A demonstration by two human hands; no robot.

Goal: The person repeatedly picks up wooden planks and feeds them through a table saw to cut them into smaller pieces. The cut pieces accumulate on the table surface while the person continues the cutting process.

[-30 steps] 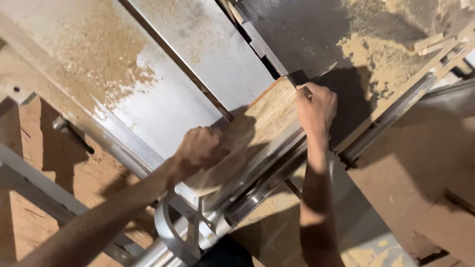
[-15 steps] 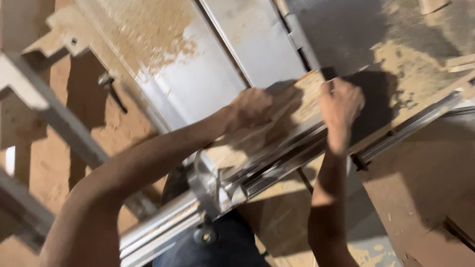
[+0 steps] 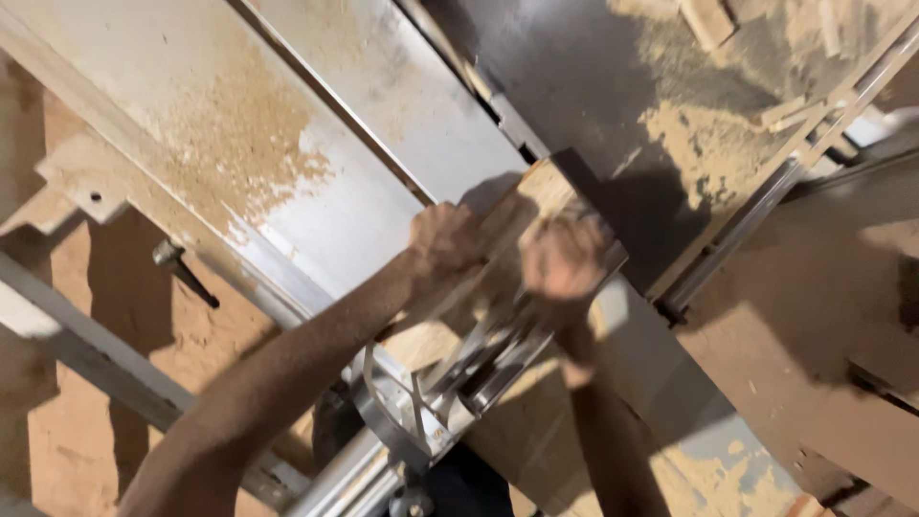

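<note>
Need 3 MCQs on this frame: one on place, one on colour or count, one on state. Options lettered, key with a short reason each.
1. Where does the wooden board lie?
A. on the metal machine table
B. on the dirt floor
C. leaning on a wall

2. How many hands are on the board?
A. none
B. one
C. two

3. What state is the table surface in?
A. wet with paint
B. dusted with sawdust
C. covered by a cloth

Key:
1 A: the board rests flat on the grey metal top, beside the long fence rail.
2 C: the left hand and the right hand both press on it.
3 B: tan sawdust lies in patches across the metal, with more heaped at the upper right.
</note>
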